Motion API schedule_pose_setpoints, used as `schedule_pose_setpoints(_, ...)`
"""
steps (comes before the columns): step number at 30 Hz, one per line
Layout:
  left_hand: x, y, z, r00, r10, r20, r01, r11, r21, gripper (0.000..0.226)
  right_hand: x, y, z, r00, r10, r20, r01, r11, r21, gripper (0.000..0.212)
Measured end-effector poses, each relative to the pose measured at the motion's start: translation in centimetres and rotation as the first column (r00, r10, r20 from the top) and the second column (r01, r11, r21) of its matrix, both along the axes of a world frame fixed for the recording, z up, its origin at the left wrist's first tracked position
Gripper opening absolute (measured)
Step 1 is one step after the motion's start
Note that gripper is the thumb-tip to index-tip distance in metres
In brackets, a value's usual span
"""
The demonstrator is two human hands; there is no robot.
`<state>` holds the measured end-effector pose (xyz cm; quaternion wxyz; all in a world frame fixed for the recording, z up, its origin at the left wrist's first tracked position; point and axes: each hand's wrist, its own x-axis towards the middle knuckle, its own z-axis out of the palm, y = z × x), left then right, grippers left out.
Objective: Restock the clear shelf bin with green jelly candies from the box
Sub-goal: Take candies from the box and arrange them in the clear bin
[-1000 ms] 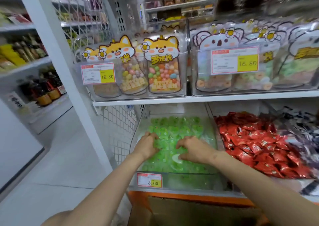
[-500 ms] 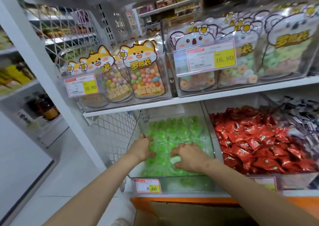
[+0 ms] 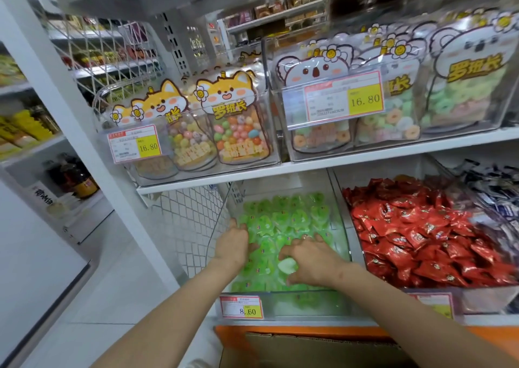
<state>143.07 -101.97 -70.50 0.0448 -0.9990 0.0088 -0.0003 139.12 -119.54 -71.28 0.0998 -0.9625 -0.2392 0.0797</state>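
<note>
Green jelly candies (image 3: 283,221) crowd a clear plastic bin (image 3: 306,304); left hand (image 3: 234,245) and right hand (image 3: 313,259), fingers apart, could sweep some out at six o'clock.

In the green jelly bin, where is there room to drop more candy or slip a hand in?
Free: a strip along the clear bin's right wall, beside the right hand, and the gap above the rear green jellies under the upper shelf. Crowded: front middle, under that hand and the left hand.
</note>
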Motion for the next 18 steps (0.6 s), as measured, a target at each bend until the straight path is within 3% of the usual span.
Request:
schedule_pose_setpoints(4,-1.5,1.0,0.8,0.983,-0.141,0.119,0.157,0.979,-0.133,0.047,0.0,0.2,0.1,1.0,0.008,-0.002,-0.008,0.999,-0.049,0.057)
schedule_pose_setpoints(8,-2.8,1.9,0.7,0.951,-0.276,0.14,0.308,0.798,-0.519,0.035,0.3,0.3,0.1,0.999,-0.034,0.03,0.034,0.999,0.007,0.055)
schedule_pose_setpoints(11,-3.5,1.9,0.1,0.94,-0.33,0.09,0.307,0.7,-0.645,0.045,0.6,0.6,0.8,0.99,-0.129,0.063,0.115,0.973,0.2,0.055)
schedule_pose_setpoints(13,-3.8,1.9,-0.3,0.933,-0.358,0.043,0.268,0.609,-0.746,0.058,0.7,0.8,1.7,0.974,-0.201,-0.106,0.227,0.846,0.483,0.048)
schedule_pose_setpoints(15,-4.1,1.8,-0.5,0.934,-0.357,0.022,0.184,0.428,-0.885,0.065,0.6,0.9,2.5,0.904,-0.126,-0.408,0.402,0.577,0.711,0.03)
schedule_pose_setpoints(17,-4.2,1.2,0.0,0.945,-0.325,0.047,0.133,0.25,-0.959,0.061,0.7,0.9,2.8,0.789,0.002,-0.614,0.575,0.346,0.741,0.014)
schedule_pose_setpoints(18,-4.1,0.9,0.3,0.949,-0.309,0.06,0.129,0.205,-0.97,0.054,0.6,0.9,2.9,0.739,0.073,-0.67,0.633,0.267,0.727,0.008)
